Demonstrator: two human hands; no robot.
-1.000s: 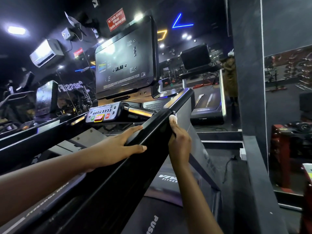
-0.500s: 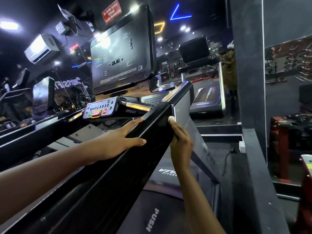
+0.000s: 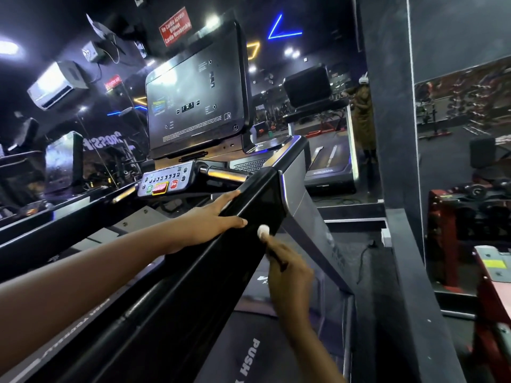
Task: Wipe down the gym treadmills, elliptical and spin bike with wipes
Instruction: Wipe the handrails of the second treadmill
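R hand (image 3: pixel 287 272), blurred, pinches a white wipe (image 3: pixel 262 232) against the right side of the treadmill handrail (image 3: pixel 177 305). L hand (image 3: pixel 207 221) lies flat, fingers straight, on its top edge. Beyond: button panel (image 3: pixel 163 182), then screen (image 3: pixel 193 106).

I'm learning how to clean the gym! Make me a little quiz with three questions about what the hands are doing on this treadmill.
1. True or false: the left hand holds the white wipe.
2. What does the right hand press the wipe against? A) the console screen B) the black side rail C) the red sign
3. Fill in: the yellow-edged button on the control panel is coloured ____.

Key: 1 false, the right hand pinches it while the left hand rests flat on the rail; 2 B; 3 red.
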